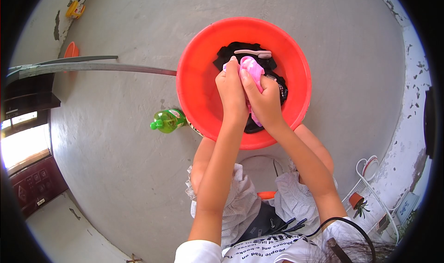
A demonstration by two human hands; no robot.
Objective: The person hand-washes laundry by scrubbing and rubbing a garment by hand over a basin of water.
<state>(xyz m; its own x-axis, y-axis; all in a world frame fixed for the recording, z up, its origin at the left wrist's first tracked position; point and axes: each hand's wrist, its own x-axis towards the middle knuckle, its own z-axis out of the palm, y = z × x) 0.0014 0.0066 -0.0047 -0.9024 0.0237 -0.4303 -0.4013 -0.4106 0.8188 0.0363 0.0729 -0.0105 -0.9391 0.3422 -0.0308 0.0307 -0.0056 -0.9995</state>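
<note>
Mid-wash, I'd say: both hands, left point(231, 93) and right point(264, 101), grip tight on the pink cloth point(252, 69) over the red basin point(199, 78); dark clothes point(231, 50) and brush point(254, 53) untouched inside.

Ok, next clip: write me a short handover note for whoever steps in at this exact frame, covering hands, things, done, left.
Left hand: closed on the pink cloth, over the red basin.
Right hand: also gripping the pink cloth, pressed against the left hand.
Things: the basin stands on the concrete floor; dark clothes lie in it, with a brush on top. A green bottle lies on its side just left of the basin.
Done: pink cloth is bunched between both hands in the basin.
Left: dark clothes lie untouched; brush not in hand. Whether there is water in the basin cannot be told.
</note>
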